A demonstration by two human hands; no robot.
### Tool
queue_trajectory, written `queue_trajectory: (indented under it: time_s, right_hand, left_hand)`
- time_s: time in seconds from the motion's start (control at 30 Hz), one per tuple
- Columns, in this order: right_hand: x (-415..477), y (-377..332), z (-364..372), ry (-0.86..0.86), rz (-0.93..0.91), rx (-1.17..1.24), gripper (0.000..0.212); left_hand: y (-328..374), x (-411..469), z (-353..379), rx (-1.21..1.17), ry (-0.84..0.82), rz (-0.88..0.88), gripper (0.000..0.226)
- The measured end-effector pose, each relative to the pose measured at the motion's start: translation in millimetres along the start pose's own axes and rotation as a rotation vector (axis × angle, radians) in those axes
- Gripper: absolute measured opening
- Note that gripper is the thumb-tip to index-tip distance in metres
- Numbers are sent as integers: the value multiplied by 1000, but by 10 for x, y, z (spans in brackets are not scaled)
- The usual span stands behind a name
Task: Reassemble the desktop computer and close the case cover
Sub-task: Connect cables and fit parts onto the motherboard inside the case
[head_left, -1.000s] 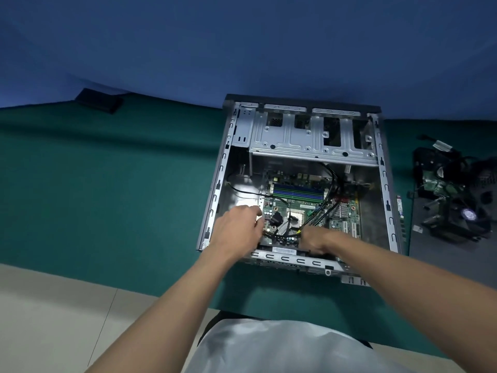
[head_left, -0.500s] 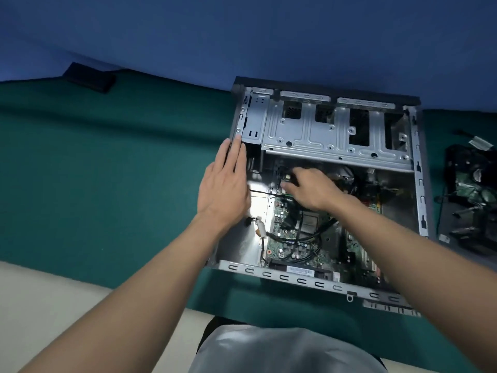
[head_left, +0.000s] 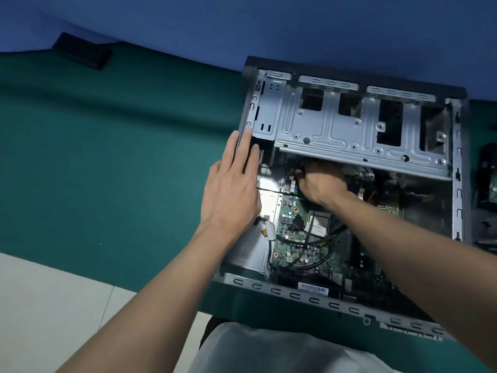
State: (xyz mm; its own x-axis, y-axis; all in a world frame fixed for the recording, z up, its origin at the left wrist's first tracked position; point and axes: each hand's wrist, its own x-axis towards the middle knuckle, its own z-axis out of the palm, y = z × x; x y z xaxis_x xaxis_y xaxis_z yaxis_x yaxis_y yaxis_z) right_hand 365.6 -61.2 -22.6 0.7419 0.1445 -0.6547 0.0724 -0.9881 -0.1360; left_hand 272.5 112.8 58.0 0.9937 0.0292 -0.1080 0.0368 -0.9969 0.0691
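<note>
Far left: a dark flat object (head_left: 80,51) is noted on the green table cover (head_left: 107,157), well apart from the work. The left hand (head_left: 231,189) is laid flat on the left wall of the open case (head_left: 295,294), fingers straight and close together. The motherboard (head_left: 295,238) is seated inside, with cables strung across it. The drive cage (head_left: 336,125) is fitted above. The right hand (head_left: 320,181) is held beneath the cage, fingers curled, seemingly pinched on a dark connector (head_left: 300,170). Right edge: loose parts (head_left: 488,184), cropped. Judged mid-task: cabling is in hand, loose parts are unfitted, and the cover is unseen.
</note>
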Motion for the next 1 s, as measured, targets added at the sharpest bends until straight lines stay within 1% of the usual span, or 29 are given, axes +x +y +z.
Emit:
queue_trajectory:
  time_s: [0.07, 0.13, 0.23, 0.33, 0.4, 0.43, 0.5, 0.53, 0.57, 0.6, 0.63, 0.67, 0.7, 0.73, 0.77, 0.8, 0.83, 0.87, 0.9, 0.93, 0.97, 1.0]
  right_hand:
    - [19, 47, -27, -58, 5, -19, 49]
    - [20, 132, -52, -50, 16, -22, 44]
    - [20, 226, -114, -56, 63, 21, 49]
    - [15, 191, -211, -19, -15, 42, 37]
    - [-77, 156, -248, -7, -38, -7, 37]
    - [-157, 160, -250, 37, -52, -31, 37]
    - [-387, 199, -230, 232, -140, -46, 29]
    - [-527, 234, -218, 301, -194, -39, 24]
    - [-676, 292, -211, 309, -231, -29, 18]
    - [-817, 371, -213, 253, -234, -19, 13]
    - [-953, 454, -221, 148, -210, -24, 11]
    - [-1081, 544, -227, 5, -176, -52, 10]
    - [-1202, 623, -231, -140, -151, -95, 11]
    - [-1310, 678, -224, -249, -138, -131, 18]
    - [-1403, 708, -211, -295, -144, -133, 26]
    - [-1471, 721, -202, -285, -158, -80, 32]
    - [-1510, 731, -192, -243, -162, 8, 33]
    - [-1527, 743, -173, -192, -152, 69, 30]
    - [-1538, 747, -157, -165, -139, 79, 24]
    - [-1537, 757, -143, -188, -133, 32, 15]
    - [-1524, 773, -113, -250, -144, -34, 6]
    - [-1514, 776, -71, -326, -174, -70, 4]
  left_hand:
    - [5, -5, -14, -1, -12, -6, 77]
    - [7, -7, -26, -3, -15, -7, 77]
    - [14, -12, -38, -18, -15, -7, 75]
    - [14, -11, -58, -20, -17, -8, 72]
    - [9, -14, -58, -29, -12, -9, 70]
    - [6, -14, -53, -30, -9, -10, 69]
    - [5, -16, -46, -24, -1, -7, 68]
    - [7, -18, -42, -18, 5, -2, 68]
    - [11, -21, -41, -13, 12, 2, 67]
    - [15, -22, -41, -11, 18, 3, 66]
    - [17, -23, -41, -10, 22, 2, 64]
    - [19, -24, -38, -8, 26, -2, 62]
    - [21, -26, -37, -3, 31, -6, 60]
    - [26, -31, -43, 3, 36, -9, 58]
    - [33, -41, -51, 10, 43, -10, 55]
    - [42, -55, -62, 20, 52, -5, 51]
    - [48, -80, -71, 32, 71, 5, 47]
    - [55, -113, -78, 42, 101, 18, 43]
    - [71, -162, -81, 39, 138, 31, 39]
    - [106, -226, -80, 17, 171, 38, 37]
    - [162, -306, -71, -19, 194, 45, 36]
    - [237, -396, -58, -57, 195, 62, 35]
